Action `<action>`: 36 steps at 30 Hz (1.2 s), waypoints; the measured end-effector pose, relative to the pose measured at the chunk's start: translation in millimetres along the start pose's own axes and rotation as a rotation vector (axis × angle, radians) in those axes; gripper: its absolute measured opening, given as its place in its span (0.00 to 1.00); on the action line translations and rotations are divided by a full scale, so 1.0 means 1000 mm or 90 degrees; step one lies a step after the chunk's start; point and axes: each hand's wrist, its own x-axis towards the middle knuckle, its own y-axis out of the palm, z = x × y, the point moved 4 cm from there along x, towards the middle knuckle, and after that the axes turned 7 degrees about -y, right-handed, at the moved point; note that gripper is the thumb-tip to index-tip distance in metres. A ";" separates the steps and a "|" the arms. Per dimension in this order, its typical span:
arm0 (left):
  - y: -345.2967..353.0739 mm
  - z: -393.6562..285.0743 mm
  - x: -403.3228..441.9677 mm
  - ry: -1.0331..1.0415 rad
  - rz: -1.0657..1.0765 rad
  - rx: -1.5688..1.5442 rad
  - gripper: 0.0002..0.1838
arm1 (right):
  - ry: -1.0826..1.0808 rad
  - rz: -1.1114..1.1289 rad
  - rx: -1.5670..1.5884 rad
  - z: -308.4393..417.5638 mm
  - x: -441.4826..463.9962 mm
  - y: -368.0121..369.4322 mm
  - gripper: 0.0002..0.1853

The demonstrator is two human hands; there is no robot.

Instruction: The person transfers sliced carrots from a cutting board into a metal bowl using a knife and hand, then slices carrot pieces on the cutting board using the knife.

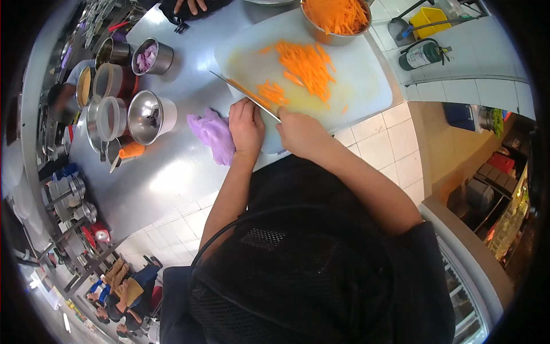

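My right hand point(301, 135) grips the handle of a kitchen knife point(252, 98), whose blade slants up and left over the near edge of a white cutting board point(364, 86). My left hand point(246, 127) is closed beside the blade, fingers curled; anything under them is hidden. Just past the blade lies a small group of carrot strips point(271, 92). A larger heap of cut carrot point(309, 69) spreads across the middle of the board. Against my left wrist rests a crumpled purple cloth point(213, 136).
A metal bowl point(334, 39) of carrot strips stands at the board's far corner. Left on the steel table are a metal pot point(163, 59), a steel bowl point(140, 129) and a carrot piece point(132, 150). Another person's hand point(191, 6) shows at the far edge.
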 end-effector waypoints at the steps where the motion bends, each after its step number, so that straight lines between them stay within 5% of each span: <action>1: -0.001 0.001 -0.001 0.008 0.004 0.000 0.09 | 0.003 -0.007 0.004 0.000 0.009 0.002 0.13; 19: -0.004 0.003 -0.003 -0.010 -0.007 -0.048 0.08 | 0.059 0.061 0.061 -0.001 0.017 -0.004 0.15; 21: -0.003 0.003 0.001 0.010 0.009 -0.027 0.08 | -0.088 -0.074 0.003 -0.008 0.039 0.012 0.16; 24: -0.004 0.000 0.003 0.005 0.007 -0.040 0.08 | 0.119 0.077 0.181 0.015 0.058 -0.013 0.17; 34: 0.000 -0.012 0.006 0.002 -0.001 0.017 0.07 | 0.063 0.006 0.084 -0.043 0.001 -0.041 0.15; 36: 0.018 -0.026 0.008 0.028 0.093 0.017 0.11 | 0.077 0.002 0.065 -0.046 -0.001 -0.050 0.16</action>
